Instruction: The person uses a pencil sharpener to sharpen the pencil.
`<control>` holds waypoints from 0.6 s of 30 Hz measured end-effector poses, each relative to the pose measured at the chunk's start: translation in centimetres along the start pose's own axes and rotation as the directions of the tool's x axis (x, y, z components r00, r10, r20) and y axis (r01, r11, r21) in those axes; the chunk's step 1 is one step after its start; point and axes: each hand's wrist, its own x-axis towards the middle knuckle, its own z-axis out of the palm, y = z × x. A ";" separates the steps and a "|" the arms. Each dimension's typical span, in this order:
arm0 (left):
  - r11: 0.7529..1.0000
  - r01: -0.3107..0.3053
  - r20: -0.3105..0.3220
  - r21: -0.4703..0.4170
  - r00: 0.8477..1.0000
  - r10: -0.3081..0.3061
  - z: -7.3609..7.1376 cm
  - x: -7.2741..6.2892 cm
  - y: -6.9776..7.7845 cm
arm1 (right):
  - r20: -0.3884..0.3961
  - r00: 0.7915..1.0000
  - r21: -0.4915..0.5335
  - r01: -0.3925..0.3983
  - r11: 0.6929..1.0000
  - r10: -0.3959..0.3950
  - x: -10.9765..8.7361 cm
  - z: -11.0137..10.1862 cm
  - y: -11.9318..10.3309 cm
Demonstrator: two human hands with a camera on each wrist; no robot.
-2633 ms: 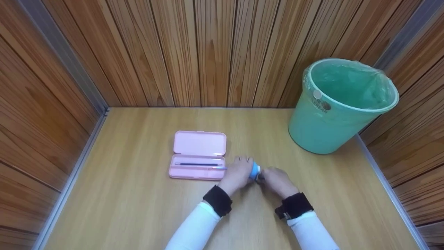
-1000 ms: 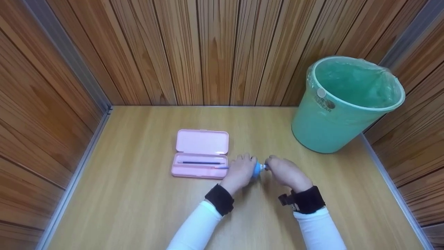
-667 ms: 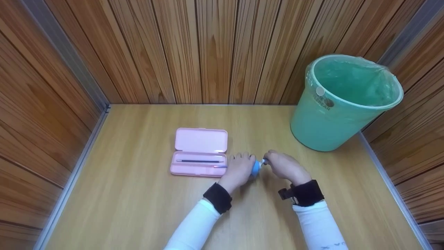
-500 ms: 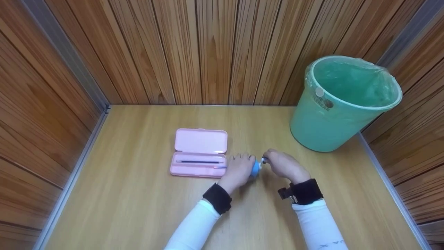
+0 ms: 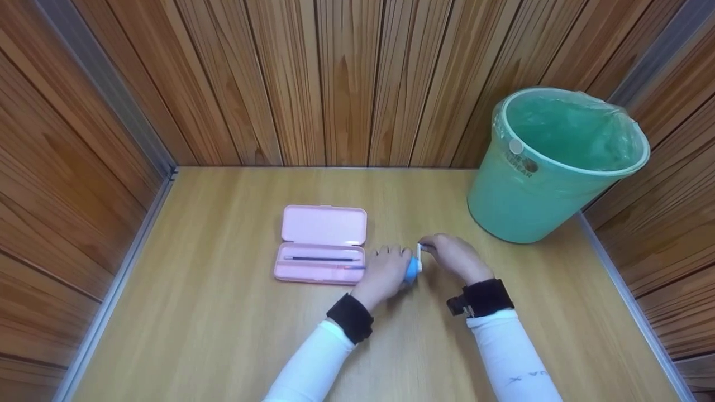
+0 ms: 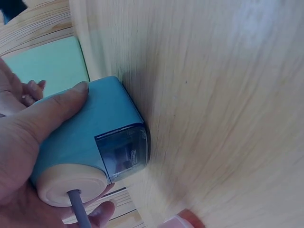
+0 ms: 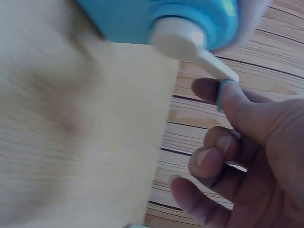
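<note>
My left hand [image 5: 384,271] wraps round a blue crank pencil sharpener [image 6: 95,114] standing on the table, its thumb along one side. A grey pencil [image 6: 79,209] sticks out of the cream round face; its end [image 5: 353,267] shows left of my hand, over the pencil case. The clear shavings drawer [image 6: 124,153] faces the table side in the left wrist view. On the sharpener's right side is a white crank [image 7: 209,59], its arm pointing away from me in the head view. My right hand [image 5: 453,258] pinches the crank's small blue knob [image 7: 221,95] between thumb and index finger.
An open pink pencil case [image 5: 324,226] lies left of my hands, with a dark pencil [image 5: 322,258] inside. A green bin [image 5: 519,195] with a clear liner stands at the back right. Wooden panel walls [image 5: 346,84] enclose the table at the back and sides.
My right hand has swung the crank round; its arm now points toward the back wall, and the hand sits farther back than before. My left hand keeps its grip on the pencil sharpener.
</note>
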 end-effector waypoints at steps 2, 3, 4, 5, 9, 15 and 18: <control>1.000 -0.002 0.001 -0.005 1.000 0.002 0.0 0.0 0.0 | 0.000 1.000 0.029 -0.017 0.999 0.017 0.2 0.3 0.2; 1.000 -0.006 -0.006 0.001 1.000 0.006 0.0 0.0 0.0 | -0.003 1.000 0.028 -0.017 0.999 0.017 0.3 0.3 0.3; 1.000 -0.008 -0.013 0.008 1.000 0.008 0.0 0.0 0.0 | -0.005 1.000 0.029 -0.017 0.999 0.017 0.4 0.4 0.3; 1.000 -0.008 -0.021 0.015 1.000 0.009 0.0 0.0 0.0 | -0.007 1.000 0.024 -0.015 1.000 0.015 0.5 0.4 0.3; 0.999 -0.015 -0.059 0.041 0.998 0.017 0.1 0.0 0.0 | -0.011 1.000 -0.025 -0.008 1.000 0.008 0.8 0.4 0.2; 1.000 -0.015 -0.052 -0.002 0.999 0.015 0.1 -0.1 -0.1 | -0.005 1.000 -0.097 0.001 0.995 -0.001 1.2 0.6 0.1; 1.000 -0.009 -0.040 -0.007 0.999 0.009 0.2 0.0 -0.1 | -0.012 1.000 -0.105 0.009 0.994 -0.010 1.4 1.2 0.4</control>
